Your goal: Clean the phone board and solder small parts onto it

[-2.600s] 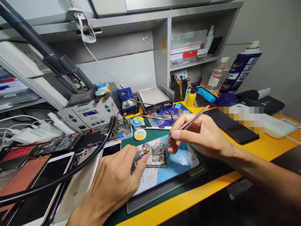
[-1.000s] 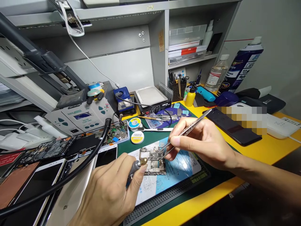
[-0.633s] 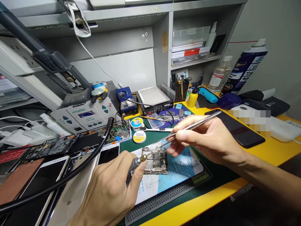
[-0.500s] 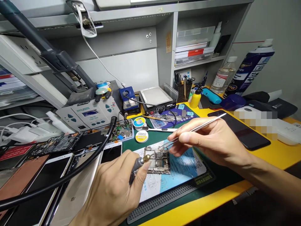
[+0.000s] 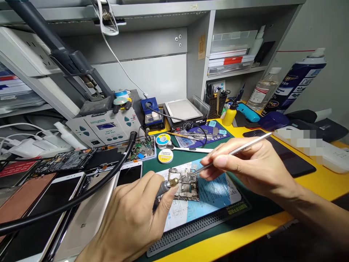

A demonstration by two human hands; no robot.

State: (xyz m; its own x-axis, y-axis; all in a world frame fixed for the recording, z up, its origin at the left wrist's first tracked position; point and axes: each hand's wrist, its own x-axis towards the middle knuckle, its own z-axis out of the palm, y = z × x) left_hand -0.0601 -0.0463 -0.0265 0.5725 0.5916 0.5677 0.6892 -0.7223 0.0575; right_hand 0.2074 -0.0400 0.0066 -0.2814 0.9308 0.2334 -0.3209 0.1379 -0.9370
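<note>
My left hand is closed round a pen-like tool with a knurled grey grip and a brass-coloured nose. Its thin tip points at a phone circuit board; whether it touches is too small to tell. From the other side, my right hand pinches silver tweezers, their points over the upper middle of the board. The board lies flat on a blue and white sheet, over a grey perforated plate on a green mat.
Several phones lie at left under a thick black hose. Behind stand a grey hot-air station, a flat heating plate and a toothbrush. A spray can and a black phone are at right.
The whole view has shifted slightly. My right hand's tweezers have turned a little, their points nearer the tool's tip over the board. Both hands keep their holds.
</note>
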